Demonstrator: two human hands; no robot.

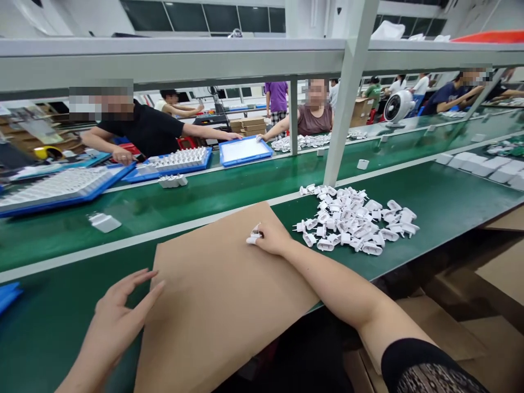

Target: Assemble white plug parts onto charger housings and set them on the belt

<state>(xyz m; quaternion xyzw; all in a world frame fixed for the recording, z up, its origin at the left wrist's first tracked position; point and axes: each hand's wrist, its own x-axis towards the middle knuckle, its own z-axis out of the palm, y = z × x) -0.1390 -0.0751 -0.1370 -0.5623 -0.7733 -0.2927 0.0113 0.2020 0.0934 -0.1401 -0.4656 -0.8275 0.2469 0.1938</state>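
Observation:
A flat brown cardboard sheet lies tilted on the green bench and sticks out over its near edge. My left hand is at the sheet's left edge, thumb and fingers apart, with nothing in its grasp. Over the far right part of the cardboard, my right hand is closed around a small white plastic plug housing, partly hidden by the fingers. Right of that hand, a loose heap of similar white plug housings is spread on the bench, several with pins showing.
A metal post rises from the bench behind the heap. Beyond runs a green conveyor carrying scattered white parts. Blue trays stand on its far side, where co-workers reach in. Cardboard boxes sit below the bench at right.

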